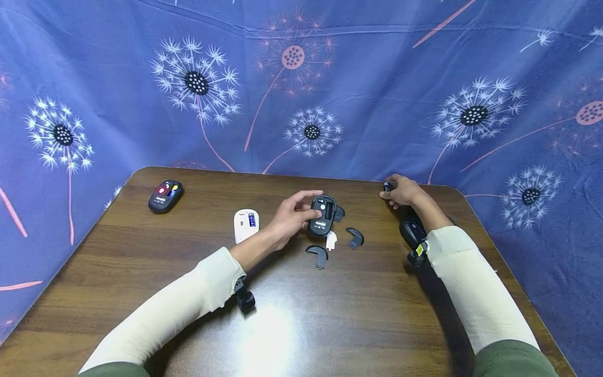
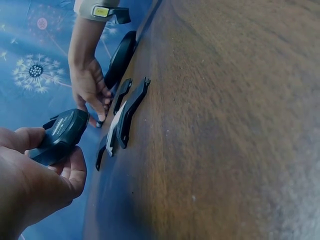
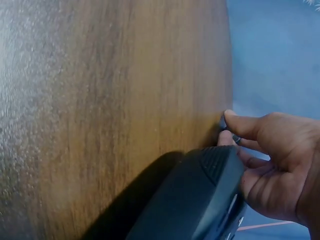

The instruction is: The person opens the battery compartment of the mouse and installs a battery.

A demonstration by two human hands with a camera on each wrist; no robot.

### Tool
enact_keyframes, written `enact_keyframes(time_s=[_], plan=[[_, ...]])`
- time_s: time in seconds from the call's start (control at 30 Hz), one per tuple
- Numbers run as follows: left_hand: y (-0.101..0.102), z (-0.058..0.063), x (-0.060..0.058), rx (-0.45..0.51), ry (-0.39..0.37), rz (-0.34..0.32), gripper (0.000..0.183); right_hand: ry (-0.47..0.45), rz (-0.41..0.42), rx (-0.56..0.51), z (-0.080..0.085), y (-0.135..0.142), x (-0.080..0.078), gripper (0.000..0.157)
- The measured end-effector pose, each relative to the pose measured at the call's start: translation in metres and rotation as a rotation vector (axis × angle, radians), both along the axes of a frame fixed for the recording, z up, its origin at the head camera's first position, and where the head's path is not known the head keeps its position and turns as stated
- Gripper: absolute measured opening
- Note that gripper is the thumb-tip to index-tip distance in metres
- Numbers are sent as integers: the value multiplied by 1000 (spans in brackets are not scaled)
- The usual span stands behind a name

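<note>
My left hand (image 1: pixel 293 217) grips a black computer mouse (image 1: pixel 322 215), underside up, thumb across its label; the battery slot shows dark. At the table's far edge, my right hand (image 1: pixel 404 191) pinches a small dark battery (image 1: pixel 387 186) between thumb and fingertips. Fingers partly hide this battery in the right wrist view. Another black mouse (image 3: pixel 195 195) lies under my right wrist. Dark battery covers (image 1: pixel 355 238) lie around the held mouse, one of them (image 1: pixel 339 213) partly behind it, together with a white cover (image 1: pixel 331 240).
Left of my left hand lies a white mouse (image 1: pixel 246 224), underside up, with a blue battery in its slot. Farther left is a black-and-red mouse (image 1: pixel 166 196) with its battery slot uncovered. A patterned blue cloth (image 1: pixel 367 104) hangs behind the wooden table (image 1: pixel 353 324).
</note>
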State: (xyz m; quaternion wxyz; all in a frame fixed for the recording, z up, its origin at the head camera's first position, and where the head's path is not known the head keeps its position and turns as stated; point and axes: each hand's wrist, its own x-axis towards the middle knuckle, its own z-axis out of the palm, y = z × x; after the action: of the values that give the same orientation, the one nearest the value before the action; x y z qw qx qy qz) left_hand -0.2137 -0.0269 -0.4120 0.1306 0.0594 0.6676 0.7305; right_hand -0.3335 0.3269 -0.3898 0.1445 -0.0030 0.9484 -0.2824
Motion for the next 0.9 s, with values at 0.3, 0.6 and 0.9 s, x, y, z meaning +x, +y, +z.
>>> enact_keyframes(time_s=[0.3, 0.6, 0.9], plan=[[7, 1, -2, 2, -4, -15, 59, 49, 50, 120, 1, -3, 3, 58], [13, -2, -5, 31, -17, -22, 60, 99, 22, -14, 4, -14, 16, 56], [15, 1, -9, 37, 1, -10, 59, 123, 19, -320, 10, -40, 40, 64]])
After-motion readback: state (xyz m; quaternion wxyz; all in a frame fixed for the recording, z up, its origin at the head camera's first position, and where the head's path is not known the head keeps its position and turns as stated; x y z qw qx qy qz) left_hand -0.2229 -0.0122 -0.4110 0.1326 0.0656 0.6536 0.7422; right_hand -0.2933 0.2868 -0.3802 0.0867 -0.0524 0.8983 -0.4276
